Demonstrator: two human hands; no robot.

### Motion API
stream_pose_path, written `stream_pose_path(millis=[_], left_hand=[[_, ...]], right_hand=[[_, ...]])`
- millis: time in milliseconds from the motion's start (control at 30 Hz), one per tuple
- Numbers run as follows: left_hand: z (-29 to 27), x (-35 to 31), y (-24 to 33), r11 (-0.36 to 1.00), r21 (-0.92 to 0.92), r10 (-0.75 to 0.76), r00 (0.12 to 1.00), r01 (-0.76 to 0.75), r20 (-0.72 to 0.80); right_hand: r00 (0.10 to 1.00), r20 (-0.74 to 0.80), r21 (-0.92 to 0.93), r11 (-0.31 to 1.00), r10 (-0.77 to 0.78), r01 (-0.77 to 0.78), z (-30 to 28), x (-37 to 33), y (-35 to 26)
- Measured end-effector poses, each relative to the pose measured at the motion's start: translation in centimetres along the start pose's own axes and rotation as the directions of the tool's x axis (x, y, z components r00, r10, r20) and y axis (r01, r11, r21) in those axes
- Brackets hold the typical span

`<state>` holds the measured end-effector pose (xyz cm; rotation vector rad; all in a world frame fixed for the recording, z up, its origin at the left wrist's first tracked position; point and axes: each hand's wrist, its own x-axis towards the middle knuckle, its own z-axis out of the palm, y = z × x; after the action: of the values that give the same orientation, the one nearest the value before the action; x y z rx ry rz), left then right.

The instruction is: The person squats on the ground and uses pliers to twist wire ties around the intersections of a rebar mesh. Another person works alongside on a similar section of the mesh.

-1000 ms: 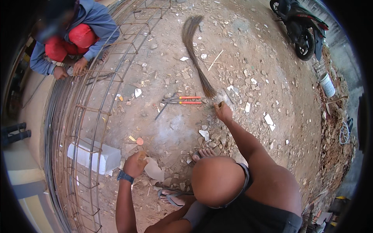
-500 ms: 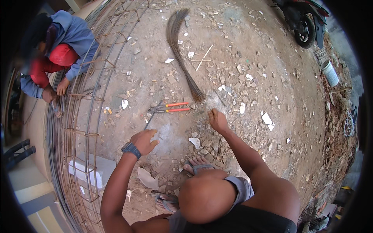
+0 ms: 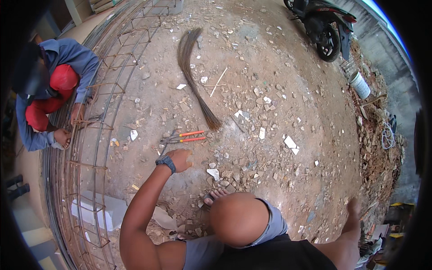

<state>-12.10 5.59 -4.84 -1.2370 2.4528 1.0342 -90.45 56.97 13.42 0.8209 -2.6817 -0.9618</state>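
Note:
My left hand [image 3: 181, 160], with a dark watch [image 3: 166, 164] on its wrist, hovers over the dirt just below the orange-handled cutters [image 3: 184, 137]. Its fingers look slightly apart, with nothing visible in them. A thin dark rod [image 3: 165, 147] lies by the jaws of the cutters. My right hand [image 3: 353, 207] reaches far out to the right, near the rubble strip; motion smears its fingers, so what they hold cannot be made out. A bundle of stiff dark bristles [image 3: 194, 81], like a stick broom, lies beyond the cutters.
At left, a long rebar cage [image 3: 105, 126] runs beside stacked bars; a person [image 3: 67, 76] crouches there with both hands at the bars. A pale block [image 3: 101, 210] sits by the cage. Broken tile and stones litter the ground. A motorcycle [image 3: 321, 31] and a white bucket [image 3: 359, 85] stand at right.
My right hand has swung from near the bristle bundle out to the far right and down. My left hand has shifted slightly right, closer to the cutters. The whole view has turned rightward.

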Motion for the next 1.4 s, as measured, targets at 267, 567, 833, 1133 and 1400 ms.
stream_pose_path(millis=[267,567,833,1133,1400], left_hand=[[-6.0,-4.9,-0.3,0.982,-0.179,0.011,0.963,-0.062,-0.271],[-10.5,-12.0,3.1,0.974,-0.145,0.084,0.877,-0.172,-0.473],[-9.7,-13.1,7.8,0.908,0.314,0.419,0.646,-0.279,-0.638],[-10.7,-17.3,11.4,0.696,-0.333,0.2,0.617,-0.636,-0.761],[-16.3,-23.2,14.8,0.674,-0.279,0.183,0.521,-0.683,-0.834]], right_hand=[[0.846,-0.485,0.323,0.944,0.221,-0.062,-32.8,18.6,4.3],[0.5,-0.81,0.117,0.75,-0.307,0.651,-52.3,-6.5,-39.9],[-0.004,-0.432,-0.272,0.126,-0.902,0.954,-49.5,-25.7,-52.9],[-0.218,-0.47,-0.289,-0.085,-0.855,0.954,-57.2,-27.9,-45.4],[0.023,-0.957,0.142,-0.398,-0.288,0.906,-64.1,-21.8,-36.8]])
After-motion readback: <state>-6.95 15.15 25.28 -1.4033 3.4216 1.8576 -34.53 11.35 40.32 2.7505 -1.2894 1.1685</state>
